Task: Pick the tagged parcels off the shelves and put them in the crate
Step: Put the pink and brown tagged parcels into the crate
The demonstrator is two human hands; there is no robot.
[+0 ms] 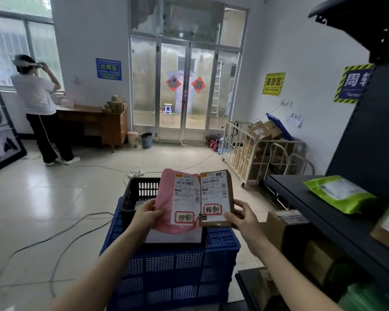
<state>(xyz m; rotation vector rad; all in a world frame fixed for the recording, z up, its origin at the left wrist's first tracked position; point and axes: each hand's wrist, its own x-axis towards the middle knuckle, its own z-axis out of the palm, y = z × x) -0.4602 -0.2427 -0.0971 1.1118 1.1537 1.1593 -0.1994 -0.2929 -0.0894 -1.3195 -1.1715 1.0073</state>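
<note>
My left hand (147, 213) grips a pink mailer bag (166, 198) by its lower left edge. My right hand (241, 215) pinches a flat brown cardboard parcel (228, 189) by its lower right corner. Both parcels are held upright side by side, each with a white shipping label and a red-bordered tag. They hover over a black crate (139, 194) stacked on a blue crate (173, 272). White paper lies inside the black crate, below the parcels.
Dark shelves (319, 212) stand at the right with a green mailer (339, 194) and brown boxes (285, 227). A wire cart (256, 151) of cartons is behind them. Cables (61, 234) run across the floor. A person (41, 108) stands at a desk far left.
</note>
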